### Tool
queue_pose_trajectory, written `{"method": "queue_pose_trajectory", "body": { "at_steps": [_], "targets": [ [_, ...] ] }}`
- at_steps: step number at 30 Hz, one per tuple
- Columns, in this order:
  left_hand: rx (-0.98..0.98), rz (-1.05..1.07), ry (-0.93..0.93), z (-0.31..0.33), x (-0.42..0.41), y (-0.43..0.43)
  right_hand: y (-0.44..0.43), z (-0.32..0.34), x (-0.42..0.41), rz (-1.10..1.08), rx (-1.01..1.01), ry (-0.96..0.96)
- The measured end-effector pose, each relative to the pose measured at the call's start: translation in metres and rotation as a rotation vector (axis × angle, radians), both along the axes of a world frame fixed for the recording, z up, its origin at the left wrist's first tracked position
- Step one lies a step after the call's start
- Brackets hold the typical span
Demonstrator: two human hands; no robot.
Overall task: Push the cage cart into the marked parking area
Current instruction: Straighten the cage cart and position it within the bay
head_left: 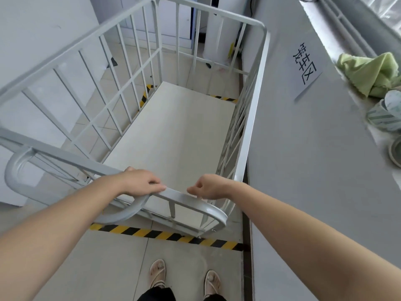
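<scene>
Inside the tape [165,234], against the wall [303,170], the cart [173,135] is being parked; its near rail [184,195] is lying just beyond the near strip, and more tape is showing past its far end, so it appears to be within the marked area. The rail is being covered by the left hand [141,182], fingers curled over it, probably for steadying. The right hand [206,186] is being held loosely curled, empty, just above the rail.

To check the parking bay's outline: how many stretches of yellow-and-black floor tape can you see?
3: near tape by the feet, left tape behind the cart bars, far tape beyond the cart floor. More may be hidden underneath.
</scene>
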State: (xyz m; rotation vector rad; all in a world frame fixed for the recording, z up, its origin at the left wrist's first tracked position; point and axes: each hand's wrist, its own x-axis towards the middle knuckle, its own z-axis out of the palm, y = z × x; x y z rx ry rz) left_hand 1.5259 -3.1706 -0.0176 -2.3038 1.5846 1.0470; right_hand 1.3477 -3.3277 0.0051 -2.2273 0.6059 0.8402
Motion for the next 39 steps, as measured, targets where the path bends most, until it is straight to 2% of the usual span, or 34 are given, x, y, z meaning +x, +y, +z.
{"method": "queue_pose_trajectory", "body": {
  "at_steps": [4, 8, 12, 17, 39],
  "targets": [
    [-0.021, 0.090, -0.017, -0.003, -0.025, -0.009, -0.046, 0.003, -0.031, 0.203, -0.294, -0.031],
    [-0.046, 0.135, -0.030, -0.004, -0.025, -0.007, -0.066, 0.000, -0.042, 0.443, -0.395, -0.065],
    [-0.026, 0.136, -0.048, -0.006, -0.024, -0.009, -0.071, -0.008, -0.044, 0.614, -0.523, -0.008],
    [-0.006, 0.144, -0.033, -0.010, -0.020, -0.007, -0.072, -0.013, -0.039, 0.646, -0.509, 0.032],
    [-0.023, 0.145, 0.041, -0.020, -0.013, -0.003, -0.075, -0.016, -0.047, 0.638, -0.500, -0.072]
  ]
}}
